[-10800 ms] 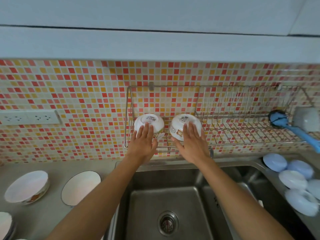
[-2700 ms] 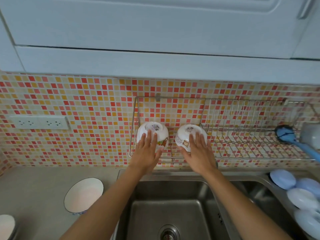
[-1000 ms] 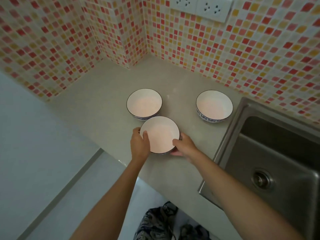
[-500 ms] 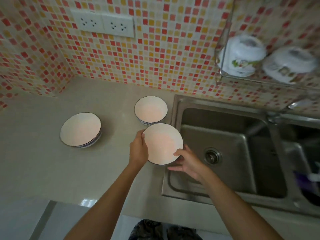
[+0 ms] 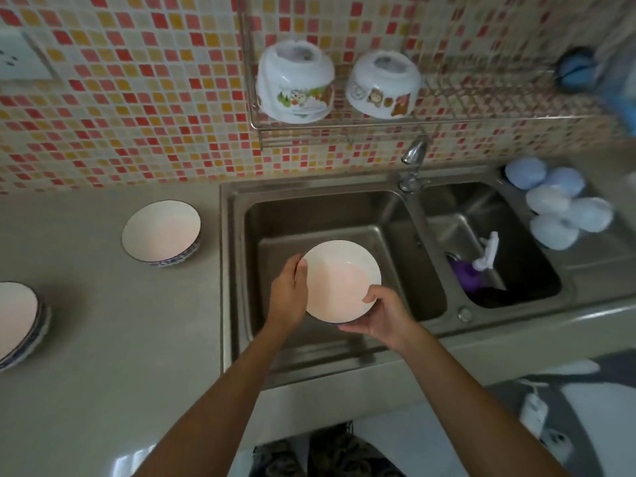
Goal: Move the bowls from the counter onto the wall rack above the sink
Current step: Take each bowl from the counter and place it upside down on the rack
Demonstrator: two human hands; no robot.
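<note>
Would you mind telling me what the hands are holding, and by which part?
Both hold one white bowl over the sink: left hand at its left rim, right hand at the lower right rim and underside.

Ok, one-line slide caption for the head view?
Both hands, left hand and right hand, carry a white bowl over the sink toward the wall rack.

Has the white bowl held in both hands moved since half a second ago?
Yes. The white bowl, gripped by the left hand and right hand, went rightward from the counter edge to above the steel sink's left basin.
</note>
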